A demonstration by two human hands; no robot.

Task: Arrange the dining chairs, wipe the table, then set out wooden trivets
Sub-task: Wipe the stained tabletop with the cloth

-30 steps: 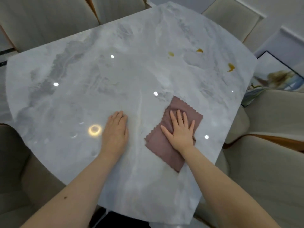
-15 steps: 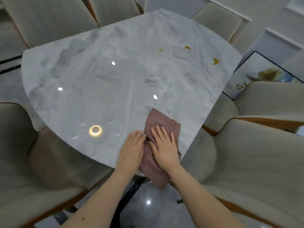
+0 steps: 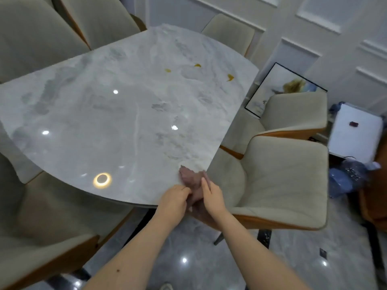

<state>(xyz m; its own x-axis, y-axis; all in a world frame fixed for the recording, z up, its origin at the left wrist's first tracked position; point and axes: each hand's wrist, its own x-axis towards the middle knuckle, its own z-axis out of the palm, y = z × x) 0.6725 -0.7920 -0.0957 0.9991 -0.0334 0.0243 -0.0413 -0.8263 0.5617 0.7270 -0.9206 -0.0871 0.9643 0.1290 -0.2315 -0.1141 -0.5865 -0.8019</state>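
A dusty-pink cloth [image 3: 191,181] lies bunched at the near corner of the grey marble table [image 3: 109,114], part of it hanging past the edge. My left hand [image 3: 174,198] pinches the cloth from the left with curled fingers. My right hand [image 3: 211,195] grips it from the right, fingers laid over the folds. Three small orange stains [image 3: 230,77] mark the far right part of the tabletop.
Beige dining chairs ring the table: one close on the right [image 3: 278,181], another behind it [image 3: 293,114], more at the left [image 3: 35,216] and far side. A framed picture [image 3: 278,84] leans on the wall. A white box [image 3: 356,132] and bags sit at far right.
The cloth slid from the table's middle to its near corner and went from flat to bunched. Both hands left their flat press and closed on it. The view pulled back.
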